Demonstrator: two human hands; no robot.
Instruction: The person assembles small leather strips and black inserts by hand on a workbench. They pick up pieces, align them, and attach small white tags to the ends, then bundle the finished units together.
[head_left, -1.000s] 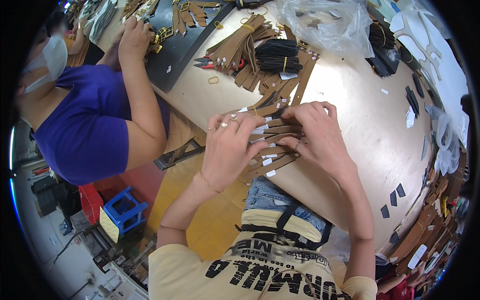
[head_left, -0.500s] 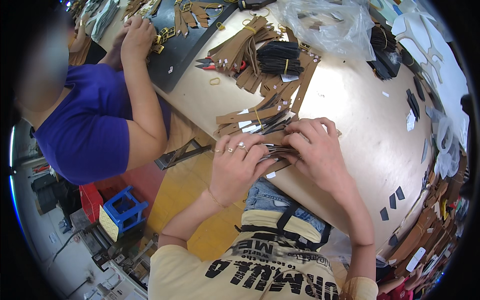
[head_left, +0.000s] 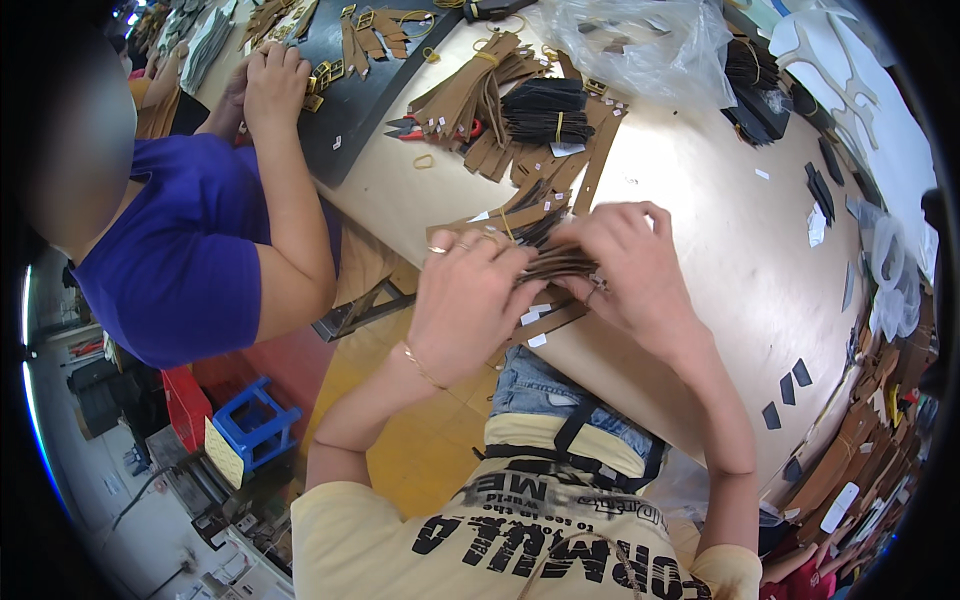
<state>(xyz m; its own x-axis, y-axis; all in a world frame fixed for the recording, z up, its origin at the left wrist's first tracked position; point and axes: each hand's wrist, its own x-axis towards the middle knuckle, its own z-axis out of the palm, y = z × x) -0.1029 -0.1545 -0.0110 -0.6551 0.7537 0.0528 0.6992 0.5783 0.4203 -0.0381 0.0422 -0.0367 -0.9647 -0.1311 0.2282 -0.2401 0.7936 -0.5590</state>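
My left hand (head_left: 465, 300) and my right hand (head_left: 630, 270) are closed together on a stack of thin brown leather strips (head_left: 553, 264) at the near edge of the beige table (head_left: 720, 250). The strips run between both palms, with small white tags beneath them. More loose brown strips (head_left: 505, 215) lie just beyond my fingers. Rings and a thin bracelet show on my left hand.
A banded bundle of black strips (head_left: 545, 110) and brown strips (head_left: 470, 95) lie farther back, beside red-handled snips (head_left: 415, 128) and a clear plastic bag (head_left: 640, 45). A person in a purple shirt (head_left: 190, 270) works at the left over a dark mat. A blue stool (head_left: 250, 425) stands below.
My hands have pulled the scattered strips together into one tight stack between them, and they have closed in toward each other at the table edge.
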